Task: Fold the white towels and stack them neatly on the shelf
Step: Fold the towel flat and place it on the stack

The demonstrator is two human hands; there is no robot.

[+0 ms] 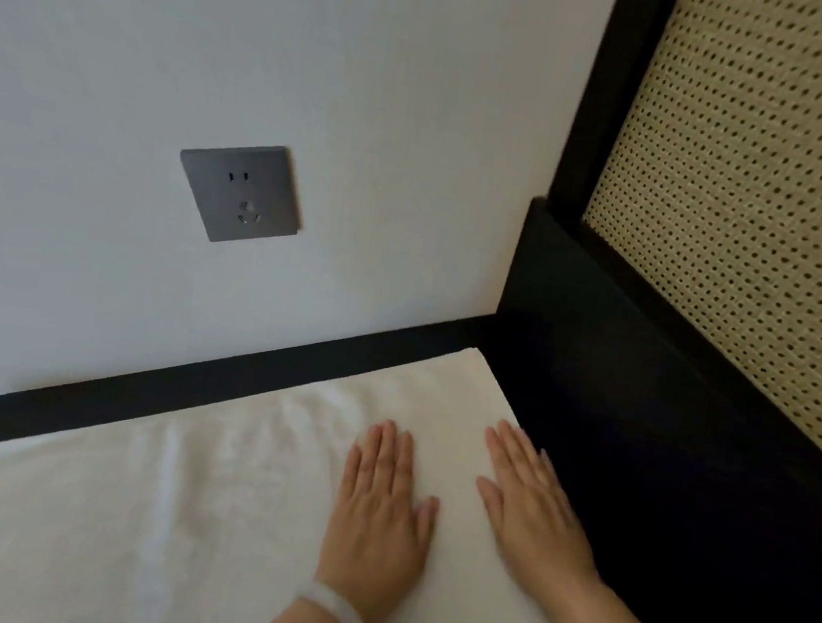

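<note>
White terry towel point(170, 514) lies spread on black desk point(634, 490), 6 to 9 o'clock. Left hand point(379, 507) and right hand point(530, 509) press flat on its right end, fingers straight, grasping nothing. Best to smooth the 9 o'clock wrinkles before folding.

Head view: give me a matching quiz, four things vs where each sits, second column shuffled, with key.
1 socket
2 bracelet
3 woven panel
4 right hand

A flat on the towel
B on the white wall
C inside the black frame
D round the wrist of the left hand

Pairs: 1-B, 2-D, 3-C, 4-A
</note>
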